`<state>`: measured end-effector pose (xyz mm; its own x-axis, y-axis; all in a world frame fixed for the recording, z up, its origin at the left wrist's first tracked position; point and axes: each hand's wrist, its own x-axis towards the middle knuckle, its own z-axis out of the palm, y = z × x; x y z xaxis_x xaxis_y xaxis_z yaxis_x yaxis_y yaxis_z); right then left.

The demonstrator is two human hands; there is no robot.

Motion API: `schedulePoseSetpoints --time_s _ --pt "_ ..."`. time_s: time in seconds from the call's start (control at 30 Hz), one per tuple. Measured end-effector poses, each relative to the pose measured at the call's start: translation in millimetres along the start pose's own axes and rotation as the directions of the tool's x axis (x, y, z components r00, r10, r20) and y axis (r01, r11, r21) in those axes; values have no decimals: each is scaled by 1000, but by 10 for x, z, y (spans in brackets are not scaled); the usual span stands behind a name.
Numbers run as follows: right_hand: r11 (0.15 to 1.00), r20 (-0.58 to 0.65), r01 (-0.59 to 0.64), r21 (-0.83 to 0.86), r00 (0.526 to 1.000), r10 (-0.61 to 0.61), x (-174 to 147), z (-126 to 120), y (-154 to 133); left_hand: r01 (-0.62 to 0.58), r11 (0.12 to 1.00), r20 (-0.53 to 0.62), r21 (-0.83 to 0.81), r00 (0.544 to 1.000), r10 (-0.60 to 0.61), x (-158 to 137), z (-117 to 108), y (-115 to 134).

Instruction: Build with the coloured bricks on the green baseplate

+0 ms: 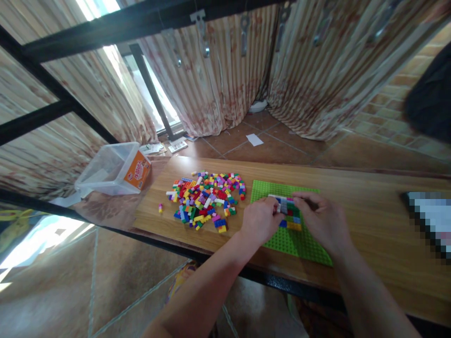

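A green studded baseplate (306, 253) lies on the wooden bench, and a low block of coloured toy bricks (292, 219) rests on it between my hands. My left hand (260, 218) is closed at the left side of this block, its thumb and forefinger at a small whitish brick (279, 205). At the block's right edge, my right hand (322, 220) has its thumb and fingers pinched together. Whatever lies in that pinch is hidden. Left of the baseplate spreads a pile of loose toy bricks (207, 195) in many colours.
A clear plastic box (112, 169) with an orange label stands beyond the bench's left end. On the right of the wooden bench (369, 211) lies a blurred-out device (431, 220). A black metal bar (141, 28) crosses above, before long curtains (218, 89).
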<state>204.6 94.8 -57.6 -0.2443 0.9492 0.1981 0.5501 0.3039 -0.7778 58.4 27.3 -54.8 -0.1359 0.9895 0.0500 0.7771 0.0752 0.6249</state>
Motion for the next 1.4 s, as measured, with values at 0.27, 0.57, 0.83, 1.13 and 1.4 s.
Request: schedulePoseSetpoints --time_s 0.27,0.57,0.83,1.13,1.4 --pt "998 47 36 -43 998 -34 -14 97 41 6 1000 26 -30 1000 -5 -10 -36 -22" --pt "985 34 116 -130 993 -113 -19 184 27 -36 999 21 3 999 36 -30 -45 -49" --pt "986 23 101 -130 995 -98 -11 221 42 -27 1000 -5 6 1000 27 -35 -12 -55" --pt "977 49 116 -179 993 -109 23 250 82 2 1000 -27 12 1000 -2 -35 18 -41" --pt "974 74 142 -175 989 -131 31 241 82 23 1000 -36 2 999 -23 -47 27 -32"
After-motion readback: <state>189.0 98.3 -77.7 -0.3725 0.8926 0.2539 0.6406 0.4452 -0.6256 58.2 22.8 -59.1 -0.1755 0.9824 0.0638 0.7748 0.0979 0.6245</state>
